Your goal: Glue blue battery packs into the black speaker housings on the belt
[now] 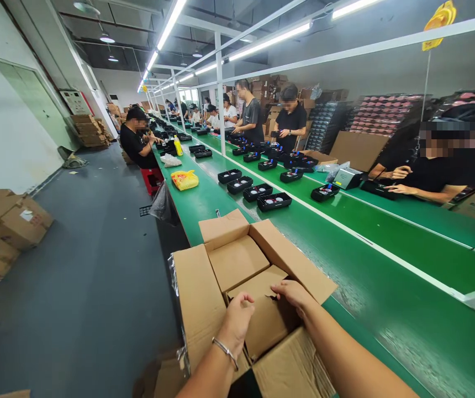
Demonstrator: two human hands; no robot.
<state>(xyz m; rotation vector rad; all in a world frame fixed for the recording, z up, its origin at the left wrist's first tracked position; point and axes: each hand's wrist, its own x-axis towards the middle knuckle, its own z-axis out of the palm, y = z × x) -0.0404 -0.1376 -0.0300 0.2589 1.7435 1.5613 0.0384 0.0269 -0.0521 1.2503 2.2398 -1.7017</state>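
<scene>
A large open cardboard carton (196, 298) stands with its flaps spread at the near edge of the green bench. Several smaller brown boxes lie inside it. Both hands reach over the middle inner box (262, 326). My right hand (293, 293) pinches the torn edge of that box's top, fingers closed on the cardboard. My left hand (239, 318) is at the box's left side, fingers curled, and what they hold, if anything, is hidden. Another inner box (237, 261) sits at the far end of the carton.
Black housings (274, 202) stand in rows along the green bench (204, 204). A yellow bag (184, 179) lies beyond the carton. People work on both sides, one (440, 171) at the right. Cartons (9, 221) are piled on the floor at left.
</scene>
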